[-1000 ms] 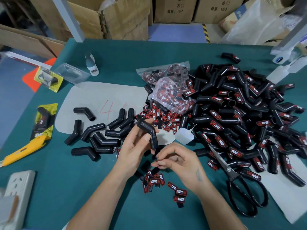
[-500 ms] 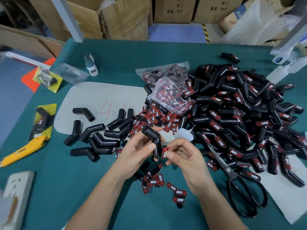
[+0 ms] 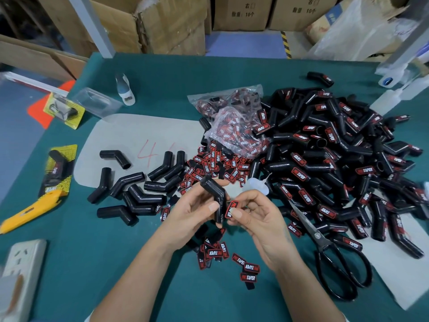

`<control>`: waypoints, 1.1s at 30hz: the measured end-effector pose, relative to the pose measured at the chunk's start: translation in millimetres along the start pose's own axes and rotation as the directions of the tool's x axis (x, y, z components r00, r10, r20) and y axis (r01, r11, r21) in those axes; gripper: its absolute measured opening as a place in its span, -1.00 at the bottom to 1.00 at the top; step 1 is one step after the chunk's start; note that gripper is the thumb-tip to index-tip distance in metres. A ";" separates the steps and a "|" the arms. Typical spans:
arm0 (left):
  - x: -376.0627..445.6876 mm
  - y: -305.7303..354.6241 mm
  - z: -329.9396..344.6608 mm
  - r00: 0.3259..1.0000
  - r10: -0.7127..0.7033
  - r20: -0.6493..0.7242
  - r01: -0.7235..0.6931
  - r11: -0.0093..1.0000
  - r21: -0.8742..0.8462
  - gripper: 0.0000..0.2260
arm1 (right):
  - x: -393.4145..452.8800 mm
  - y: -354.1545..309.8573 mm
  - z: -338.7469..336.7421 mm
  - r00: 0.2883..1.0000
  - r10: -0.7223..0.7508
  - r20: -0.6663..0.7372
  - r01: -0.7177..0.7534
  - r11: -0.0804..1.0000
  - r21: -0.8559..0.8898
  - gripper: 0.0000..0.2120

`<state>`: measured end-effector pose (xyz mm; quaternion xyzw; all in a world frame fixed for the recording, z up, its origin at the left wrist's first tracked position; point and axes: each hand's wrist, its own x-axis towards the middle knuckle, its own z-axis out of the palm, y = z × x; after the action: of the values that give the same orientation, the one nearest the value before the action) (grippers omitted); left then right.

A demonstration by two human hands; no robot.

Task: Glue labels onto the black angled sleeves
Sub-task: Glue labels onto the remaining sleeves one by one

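Most sleeves lay labelled in the heap (image 3: 336,163) toward the table's right edge, about ten bare ones (image 3: 139,189) waited left, while the left hand (image 3: 197,212) gripped a sleeve (image 3: 214,196) and right-hand fingers (image 3: 236,213) pinched a label (image 3: 231,209) against it.

Left hand (image 3: 195,211) up front, fingers and thumb curled around a black sleeve (image 3: 214,196); right hand (image 3: 257,214) alongside, thumb and forefinger pinching a label (image 3: 231,209) against it, both forearms angling in from below.
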<state>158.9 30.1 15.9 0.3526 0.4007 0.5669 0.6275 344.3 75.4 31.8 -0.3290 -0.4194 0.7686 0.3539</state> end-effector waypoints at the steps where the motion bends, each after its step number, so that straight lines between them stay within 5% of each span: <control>1: 0.0 -0.8 -0.7 1.000 0.003 -0.009 -0.002 1.000 0.012 -0.65 | -0.3 -0.3 0.1 1.000 0.000 0.001 0.000 1.000 -0.001 -0.67; 7: 2.3 -2.4 -3.9 0.993 0.058 -0.101 -0.056 0.998 0.027 -0.72 | -2.4 -2.3 1.4 0.999 -0.033 -0.012 0.032 0.996 -0.081 -0.86; 15: 2.5 0.6 -1.6 0.993 0.068 -0.092 -0.063 0.996 0.060 -0.72 | -4.9 7.1 4.9 0.959 -0.242 -0.147 0.143 0.862 -0.486 -0.72; 21: 0.8 -0.9 -9.4 0.992 -0.008 -0.124 0.001 0.998 -0.057 -0.75 | -7.5 0.3 -4.7 0.933 -0.308 -0.186 0.158 0.815 -0.557 -0.62; 25: -4.8 0.2 -13.1 0.963 0.101 -0.248 -0.047 0.975 0.215 -0.78 | -20.1 0.5 -17.5 0.942 -0.278 -0.188 0.081 0.732 -0.676 -0.57; 28: -10.1 -6.3 -18.8 0.944 0.195 -0.267 -0.012 0.827 0.563 -0.65 | -33.2 10.5 -23.4 0.947 -0.242 -0.210 0.033 0.726 -0.687 -0.56; 30: -9.6 -13.0 -20.5 0.931 0.247 -0.268 0.052 0.639 0.768 -0.58 | -38.0 15.5 -24.5 0.944 -0.223 -0.241 0.009 0.752 -0.659 -0.57; 33: -8.4 -18.5 -19.8 0.931 0.312 -0.189 0.070 0.356 0.932 -0.73 | -37.9 17.0 -23.9 0.942 -0.187 -0.278 0.003 0.834 -0.552 -0.58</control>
<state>148.7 19.5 -8.3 0.5710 0.7216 0.3385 0.1965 379.1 47.4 14.5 -0.5145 -0.5730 0.5352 0.3472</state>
